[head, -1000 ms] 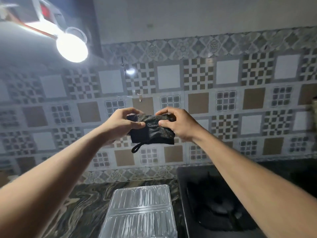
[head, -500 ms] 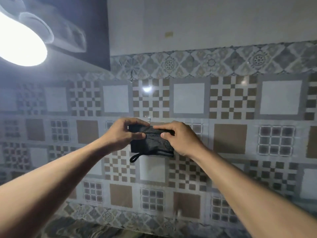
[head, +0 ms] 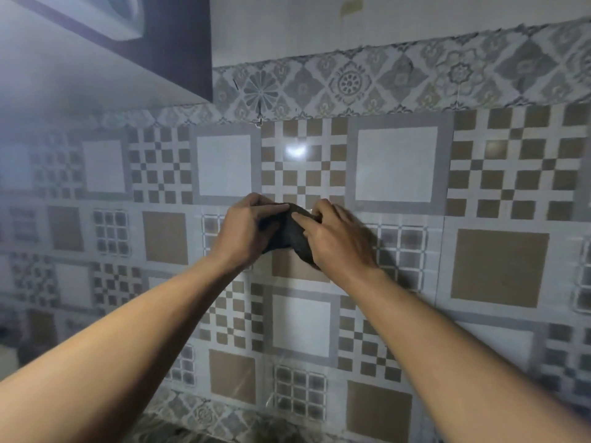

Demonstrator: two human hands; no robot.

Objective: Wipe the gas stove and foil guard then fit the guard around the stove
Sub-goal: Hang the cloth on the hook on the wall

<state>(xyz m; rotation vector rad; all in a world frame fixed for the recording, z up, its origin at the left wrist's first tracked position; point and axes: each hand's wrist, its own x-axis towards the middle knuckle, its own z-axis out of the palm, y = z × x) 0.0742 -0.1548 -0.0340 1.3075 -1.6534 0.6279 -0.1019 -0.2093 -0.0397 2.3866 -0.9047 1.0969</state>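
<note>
Head view, kitchen wall: both my hands meet at chest height in front of the patterned tile wall (head: 396,164), bunching a dark cloth (head: 292,235) between them. My left hand (head: 246,231) has its grip clenched on the cloth's left side, fingers curled over the top edge. My right hand (head: 335,241) has its grip grasping the right side, thumb and forefinger pinching a fold near the middle. The cloth sits directly between the two hands, just in front of the tile wall and below the bright glint on it; whether it touches the wall I cannot tell.

The cloth looks small, near black, with a coarse, slightly nubbly weave, crumpled into a rounded wad, with its lower edge poking out beneath my right palm. I judge it light, soft and limp, folding wherever it is pressed, with no risk of breaking and little of slipping. It should handle best gathered into a pad and held in one palm, fingers spread across the back, so a flat face is left free for wiping.

The stove and the foil guard are out of frame here; only a sliver of the marbled desk (head: 179,434) shows at the foot of the tile wall. A dark cabinet edge (head: 179,49) hangs above and left of it. My reading is that wiping has not begun and the cloth is being readied.
</note>
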